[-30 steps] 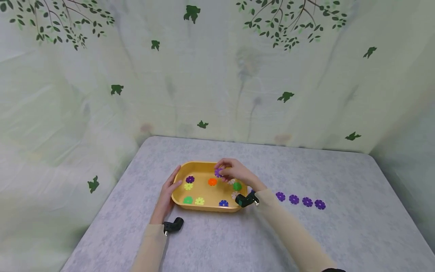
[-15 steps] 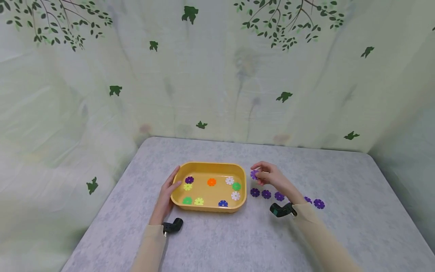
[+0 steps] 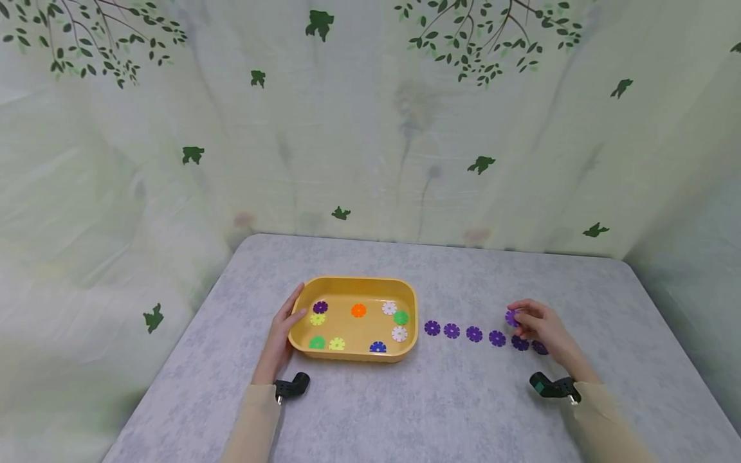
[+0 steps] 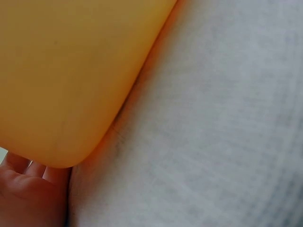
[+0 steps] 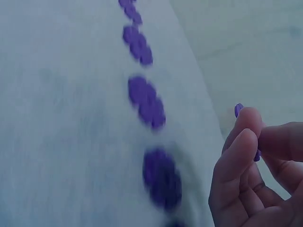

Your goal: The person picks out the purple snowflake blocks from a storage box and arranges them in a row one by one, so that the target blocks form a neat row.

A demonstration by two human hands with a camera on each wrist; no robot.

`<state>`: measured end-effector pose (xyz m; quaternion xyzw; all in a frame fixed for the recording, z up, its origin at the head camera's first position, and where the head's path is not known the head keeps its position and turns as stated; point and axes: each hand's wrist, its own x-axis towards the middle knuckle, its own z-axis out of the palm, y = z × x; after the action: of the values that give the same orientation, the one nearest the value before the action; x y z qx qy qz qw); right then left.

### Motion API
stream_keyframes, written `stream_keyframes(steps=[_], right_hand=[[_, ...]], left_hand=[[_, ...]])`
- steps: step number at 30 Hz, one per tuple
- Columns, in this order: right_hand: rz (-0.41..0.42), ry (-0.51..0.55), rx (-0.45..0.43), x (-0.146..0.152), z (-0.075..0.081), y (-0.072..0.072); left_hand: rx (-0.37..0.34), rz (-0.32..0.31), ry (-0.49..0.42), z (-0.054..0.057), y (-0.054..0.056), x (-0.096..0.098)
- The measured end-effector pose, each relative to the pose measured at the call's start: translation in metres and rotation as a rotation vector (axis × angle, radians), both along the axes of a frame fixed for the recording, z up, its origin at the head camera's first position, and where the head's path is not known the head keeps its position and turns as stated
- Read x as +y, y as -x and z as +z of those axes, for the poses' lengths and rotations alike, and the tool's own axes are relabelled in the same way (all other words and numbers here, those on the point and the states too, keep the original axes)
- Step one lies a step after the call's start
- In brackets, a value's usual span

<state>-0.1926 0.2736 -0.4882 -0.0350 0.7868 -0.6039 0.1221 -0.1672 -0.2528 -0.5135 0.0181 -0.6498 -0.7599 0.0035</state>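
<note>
My left hand [image 3: 282, 334] holds the left end of a yellow tray [image 3: 354, 358], thumb at the rim and fingers along the outside. In the left wrist view the tray's outer wall [image 4: 71, 85] covers part of that hand [image 4: 33, 198]. Between thumb and fingertips my right hand [image 3: 544, 331] pinches a purple flower-shaped disc [image 3: 511, 317], raised over the right part of a row of like purple discs [image 3: 474, 334]. The right wrist view has the pinched disc [image 5: 238, 109] edge-on, mostly covered by fingers. My right hand partly hides the row's last discs.
Inside the tray lie several flower discs: an orange disc [image 3: 358, 310], a dark purple disc [image 3: 320, 307], a blue disc [image 3: 377, 347], plus green, yellow and white ones. The grey table [image 3: 463, 411] meets a leaf-patterned curtain [image 3: 370, 128] at its back edge.
My right hand has lifted the purple disc out of the tray and carried it rightward, above the row to its right part. The left hand has stayed on the tray.
</note>
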Motion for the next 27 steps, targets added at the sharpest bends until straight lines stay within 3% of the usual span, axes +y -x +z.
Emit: stream_keyframes(steps=[6, 12, 23, 27], right_hand=[[-0.078, -0.053, 0.024, 0.04, -0.007, -0.021], [-0.123, -0.174, 0.019, 0.063, -0.013, -0.037], [-0.111, -0.384, -0.008, 0.067, -0.011, -0.043], [-0.137, -0.398, 0.008, 0.056, -0.005, -0.038]], left_hand=[[-0.001, -0.006, -0.016, -0.001, 0.0, 0.0], [-0.002, 0.0, -0.019, -0.002, 0.001, 0.0], [0.008, -0.005, -0.015, 0.0, 0.0, 0.0], [0.007, -0.002, -0.015, 0.0, 0.0, 0.001]])
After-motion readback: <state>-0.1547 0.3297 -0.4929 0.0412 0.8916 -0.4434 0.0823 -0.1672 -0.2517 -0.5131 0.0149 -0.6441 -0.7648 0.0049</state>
